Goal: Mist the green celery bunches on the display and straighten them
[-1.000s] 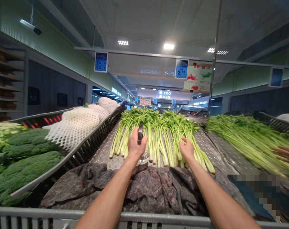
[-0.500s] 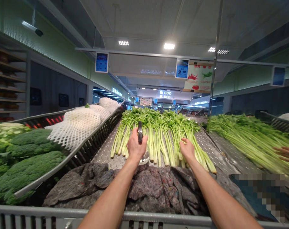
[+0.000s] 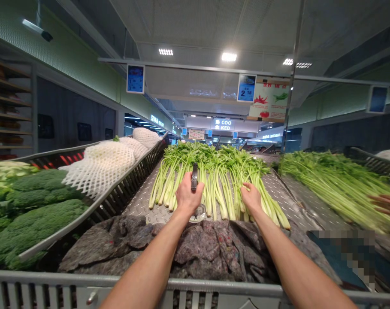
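A row of celery [image 3: 214, 184] lies on the display, leaves at the back and pale stalk ends toward me. My left hand [image 3: 188, 195] is closed around a narrow black tool [image 3: 194, 177] that sticks up from the fist, above the stalks. Under that wrist shows a clear round disc [image 3: 199, 213]; whether it belongs to the tool I cannot tell. My right hand [image 3: 251, 196] is over the stalks on the right, fingers curled in; what they hold, if anything, is hidden.
Crumpled grey felt cloth [image 3: 210, 244] lies in front of the celery, behind the grey rail [image 3: 182, 283]. On the left a black crate [image 3: 130, 180] holds broccoli [image 3: 49, 214] and produce in white foam nets [image 3: 101, 163]. A mirror [image 3: 326, 180] along the right reflects the celery.
My left hand has shifted slightly right and tilted with the black tool in it. My right hand is almost where it was, its fingers slightly turned. The view has tipped a little.
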The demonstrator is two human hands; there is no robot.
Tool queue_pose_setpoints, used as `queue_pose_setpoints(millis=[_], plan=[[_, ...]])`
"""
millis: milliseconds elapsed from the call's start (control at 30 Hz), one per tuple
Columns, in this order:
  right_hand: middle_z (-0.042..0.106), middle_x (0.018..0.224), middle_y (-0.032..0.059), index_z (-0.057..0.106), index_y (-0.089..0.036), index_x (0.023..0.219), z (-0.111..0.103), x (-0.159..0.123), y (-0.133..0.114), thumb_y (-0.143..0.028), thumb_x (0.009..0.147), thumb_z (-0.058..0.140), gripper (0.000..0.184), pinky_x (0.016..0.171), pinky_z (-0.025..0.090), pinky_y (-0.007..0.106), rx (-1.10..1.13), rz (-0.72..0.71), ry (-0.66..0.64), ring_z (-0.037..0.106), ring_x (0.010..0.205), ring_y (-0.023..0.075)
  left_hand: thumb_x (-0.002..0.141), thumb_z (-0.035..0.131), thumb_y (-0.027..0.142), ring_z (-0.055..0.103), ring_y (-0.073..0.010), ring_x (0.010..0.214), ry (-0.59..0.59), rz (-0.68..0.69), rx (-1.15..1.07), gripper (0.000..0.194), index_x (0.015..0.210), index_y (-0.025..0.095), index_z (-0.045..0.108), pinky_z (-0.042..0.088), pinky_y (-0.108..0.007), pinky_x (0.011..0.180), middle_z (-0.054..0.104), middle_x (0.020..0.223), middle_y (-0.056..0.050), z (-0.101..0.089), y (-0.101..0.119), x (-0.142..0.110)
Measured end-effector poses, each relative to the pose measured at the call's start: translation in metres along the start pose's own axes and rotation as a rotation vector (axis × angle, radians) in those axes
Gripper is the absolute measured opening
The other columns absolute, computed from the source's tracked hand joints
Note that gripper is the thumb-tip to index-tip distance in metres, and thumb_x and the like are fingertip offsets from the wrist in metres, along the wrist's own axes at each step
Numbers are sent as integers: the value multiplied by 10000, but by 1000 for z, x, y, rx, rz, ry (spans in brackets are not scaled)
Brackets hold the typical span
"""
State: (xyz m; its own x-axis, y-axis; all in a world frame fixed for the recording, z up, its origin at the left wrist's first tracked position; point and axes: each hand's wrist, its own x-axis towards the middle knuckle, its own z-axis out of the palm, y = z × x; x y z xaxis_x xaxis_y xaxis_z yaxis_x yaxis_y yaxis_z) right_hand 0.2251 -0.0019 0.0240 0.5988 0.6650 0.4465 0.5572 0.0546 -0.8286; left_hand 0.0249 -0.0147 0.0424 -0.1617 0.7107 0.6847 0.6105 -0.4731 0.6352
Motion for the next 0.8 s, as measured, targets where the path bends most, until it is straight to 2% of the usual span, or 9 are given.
queue_pose_setpoints(millis=[233,367,567,800], plan=[[557,1097,96,556,-137,1047,1,2,2,-240,684,428,398,717,417,283,10,-20,7,562,788,171,700,428,306,533,-187,690,7,30,61,321,1003,206,463,332,-267,548,566,759,-20,3,1,-1],[548,1114,97,548,-129,1057,2,4,4,-238,691,415,405,759,407,288,3,-23,-3,557,847,179,696,433,304,534,-188,703,-19,55,60,320,998,203,467,329,-264,545,569,772,-21,5,2,-2],[548,1114,94,549,-132,1051,3,4,4,-237,686,415,402,788,402,300,0,-29,-12,552,879,183,694,433,305,507,-158,634,-66,94,-2,257,921,197,491,328,-251,528,557,726,-3,7,6,-7],[555,1098,120,550,-104,1048,2,1,1,-221,677,421,410,786,405,311,4,-41,-14,554,869,191,685,437,295,513,-172,660,-58,92,-7,313,979,193,472,330,-262,537,564,776,-22,9,6,-9]])
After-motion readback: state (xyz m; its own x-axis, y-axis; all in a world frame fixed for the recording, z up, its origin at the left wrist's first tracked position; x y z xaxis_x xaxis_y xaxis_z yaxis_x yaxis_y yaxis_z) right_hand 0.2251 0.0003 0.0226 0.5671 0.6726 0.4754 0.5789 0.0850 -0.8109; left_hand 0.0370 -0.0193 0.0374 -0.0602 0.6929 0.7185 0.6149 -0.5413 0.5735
